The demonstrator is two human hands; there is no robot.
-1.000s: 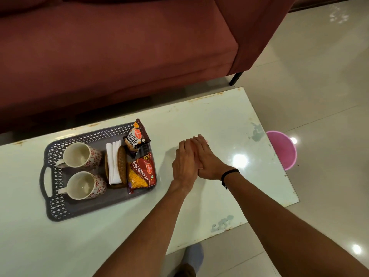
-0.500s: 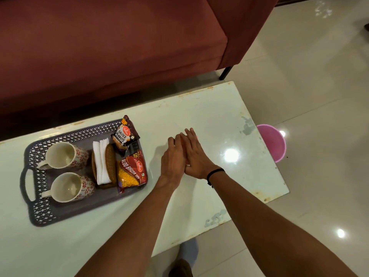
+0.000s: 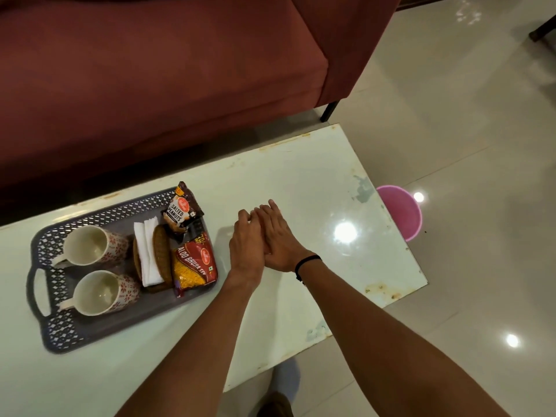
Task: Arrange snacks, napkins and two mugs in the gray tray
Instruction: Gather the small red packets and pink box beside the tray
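Observation:
The gray tray (image 3: 64,332) lies on the left of the white table (image 3: 301,164). In it stand two patterned mugs, a far mug (image 3: 87,245) and a near mug (image 3: 97,293), with white napkins (image 3: 147,254) in a brown woven holder (image 3: 162,257) beside them. A dark salted-peanuts packet (image 3: 180,212) and a red aloo bhujia packet (image 3: 194,264) lie along the tray's right side. To the right of the tray, my left hand (image 3: 245,251) and my right hand (image 3: 278,239) rest side by side on the table, fingers straight, touching each other and holding nothing.
A dark red sofa (image 3: 150,70) runs along the far side of the table. A pink bucket (image 3: 400,210) stands on the glossy tiled floor past the table's right edge. A foot (image 3: 282,386) shows below the near edge.
Both hands have stayed pressed together on the table. The view has drifted, so tray and hands sit further left and lower in the picture.

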